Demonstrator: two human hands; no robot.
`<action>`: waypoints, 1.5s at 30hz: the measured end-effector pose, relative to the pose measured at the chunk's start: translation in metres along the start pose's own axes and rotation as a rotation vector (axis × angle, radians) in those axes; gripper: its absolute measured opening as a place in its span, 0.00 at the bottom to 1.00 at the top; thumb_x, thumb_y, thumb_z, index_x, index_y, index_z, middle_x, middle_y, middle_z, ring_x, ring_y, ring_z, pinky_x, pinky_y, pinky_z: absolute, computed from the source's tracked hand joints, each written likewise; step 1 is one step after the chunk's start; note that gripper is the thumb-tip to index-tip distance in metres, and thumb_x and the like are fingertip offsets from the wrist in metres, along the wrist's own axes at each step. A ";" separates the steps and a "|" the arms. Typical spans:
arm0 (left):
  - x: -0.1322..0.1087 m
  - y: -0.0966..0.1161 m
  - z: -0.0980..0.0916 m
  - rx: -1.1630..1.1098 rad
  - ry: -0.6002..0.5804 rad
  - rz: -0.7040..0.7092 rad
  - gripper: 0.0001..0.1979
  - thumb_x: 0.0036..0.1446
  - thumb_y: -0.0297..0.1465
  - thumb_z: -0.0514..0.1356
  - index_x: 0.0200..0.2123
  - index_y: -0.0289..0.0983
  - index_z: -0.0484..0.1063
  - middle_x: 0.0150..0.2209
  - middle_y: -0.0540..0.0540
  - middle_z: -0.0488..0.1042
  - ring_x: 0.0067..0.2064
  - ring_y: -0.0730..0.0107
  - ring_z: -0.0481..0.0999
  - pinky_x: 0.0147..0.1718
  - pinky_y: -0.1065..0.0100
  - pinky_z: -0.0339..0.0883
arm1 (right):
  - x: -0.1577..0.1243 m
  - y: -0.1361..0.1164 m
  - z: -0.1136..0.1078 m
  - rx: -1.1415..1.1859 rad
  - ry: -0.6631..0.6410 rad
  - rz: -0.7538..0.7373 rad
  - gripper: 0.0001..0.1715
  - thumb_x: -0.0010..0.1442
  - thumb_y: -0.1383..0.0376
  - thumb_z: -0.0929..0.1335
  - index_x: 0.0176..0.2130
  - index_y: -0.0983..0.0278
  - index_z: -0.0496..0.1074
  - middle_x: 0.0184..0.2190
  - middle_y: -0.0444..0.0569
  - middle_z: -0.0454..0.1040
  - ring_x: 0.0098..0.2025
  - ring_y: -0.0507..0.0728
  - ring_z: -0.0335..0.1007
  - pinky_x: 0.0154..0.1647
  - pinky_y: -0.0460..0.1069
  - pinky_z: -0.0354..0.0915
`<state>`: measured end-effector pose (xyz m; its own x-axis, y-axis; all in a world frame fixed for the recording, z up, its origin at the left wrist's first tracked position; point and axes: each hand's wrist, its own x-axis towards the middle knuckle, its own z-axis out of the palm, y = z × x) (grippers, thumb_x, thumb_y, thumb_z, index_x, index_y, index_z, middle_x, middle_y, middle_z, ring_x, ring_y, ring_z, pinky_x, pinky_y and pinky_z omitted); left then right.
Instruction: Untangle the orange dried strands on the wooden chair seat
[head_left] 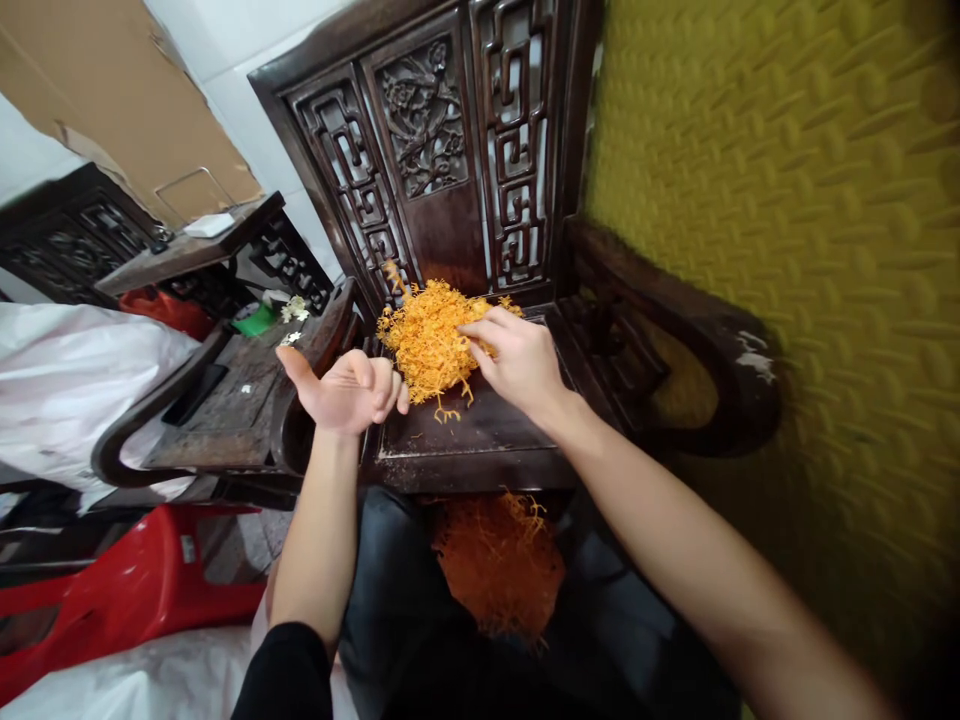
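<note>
A heap of orange, finely branched sprigs (431,335) lies on the seat of a dark carved wooden chair (480,430). My right hand (517,360) is at the heap's right side, its thumb and fingertips closing on some of the sprigs; the exact piece between them is hard to make out. Left of the heap, my left hand (345,390) is turned palm up. Its thumb points outward and its fingers are loosely curled, with nothing visible in them. A few loose sprigs (448,412) stick out at the heap's front edge.
Below the seat, between the legs, is an orange-red bag or container (499,565) with more sprigs. A second wooden chair (225,420) at left carries a green roll (255,320) and pale flowers. A red plastic stool (127,570) stands lower left. A yellow textured sheet (780,180) rises at right.
</note>
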<state>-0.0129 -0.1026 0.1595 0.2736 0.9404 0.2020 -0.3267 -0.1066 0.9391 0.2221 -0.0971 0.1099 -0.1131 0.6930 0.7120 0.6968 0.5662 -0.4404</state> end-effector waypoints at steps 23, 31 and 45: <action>0.014 -0.056 0.027 0.185 0.198 -0.009 0.20 0.47 0.43 0.75 0.33 0.35 0.76 0.27 0.50 0.75 0.25 0.75 0.73 0.21 0.74 0.69 | 0.003 -0.014 0.006 0.369 -0.090 -0.024 0.13 0.66 0.57 0.71 0.40 0.65 0.78 0.38 0.51 0.81 0.38 0.56 0.75 0.43 0.52 0.68; 0.033 -0.057 0.010 0.085 0.551 0.162 0.18 0.51 0.41 0.72 0.27 0.36 0.69 0.22 0.54 0.67 0.20 0.80 0.63 0.18 0.76 0.56 | 0.000 -0.030 0.001 0.414 0.021 -0.066 0.10 0.67 0.66 0.67 0.33 0.65 0.72 0.31 0.48 0.76 0.34 0.55 0.71 0.39 0.51 0.65; 0.011 -0.054 0.013 0.517 0.277 0.344 0.16 0.51 0.33 0.71 0.26 0.37 0.66 0.36 0.46 0.79 0.38 0.68 0.79 0.40 0.66 0.71 | 0.002 -0.031 0.003 0.610 -0.065 0.102 0.22 0.63 0.57 0.73 0.55 0.60 0.77 0.51 0.51 0.80 0.50 0.59 0.77 0.54 0.58 0.71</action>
<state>0.0195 -0.0905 0.1151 -0.0326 0.8660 0.4990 0.1400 -0.4904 0.8602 0.1979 -0.1118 0.1234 -0.1231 0.7721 0.6234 0.1787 0.6352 -0.7514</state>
